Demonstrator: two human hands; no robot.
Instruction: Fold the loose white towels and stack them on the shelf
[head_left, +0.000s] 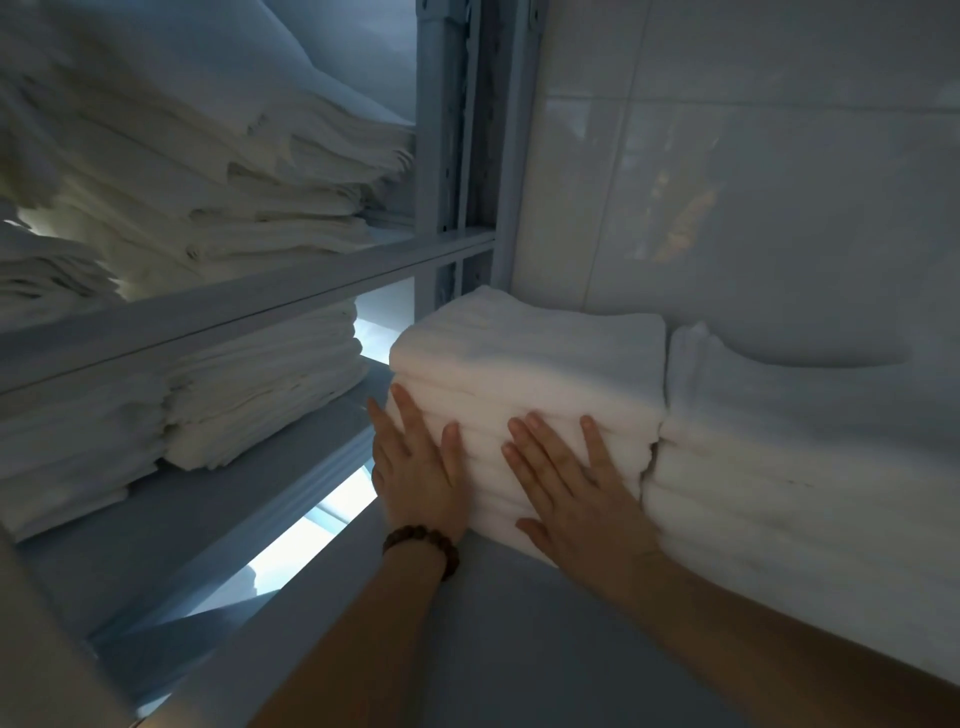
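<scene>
Towel stack (524, 358), white and several folded layers deep, sits at centre frame on the grey shelf (519, 649), whose bare surface spreads across the lower centre.

A tiled wall (779, 156) fills the upper right behind it. A grey metal rack (452, 156) runs down the centre-left, with linen piles (208, 182) on its levels in the upper and middle left. Along the right edge a neighbouring stack (805, 467) stands against the wall, its left side touching the towel stack.

Both hands lie flat on the towel stack's front face, fingers straight and spread, curled round nothing. The left hand (415, 467) covers the front left corner. The right hand (571, 483) presses nearer the seam with the neighbouring stack. The two are near each other but apart. A bead bracelet (421, 545) circles the left wrist.

The cloth looks thick, soft and springy. Each towel is probably light, though the whole pile likely has some weight. The layers are loose on one another, so a push on one layer alone could shear it out of line or dent the rounded fold edges. Flat palms spread over several layers, as here, suit squaring or sliding the pile. To lift it, one hand under the bottom fold and one on top seems safest. The fabric should not slip in bare hands, and nothing about it is fragile.
</scene>
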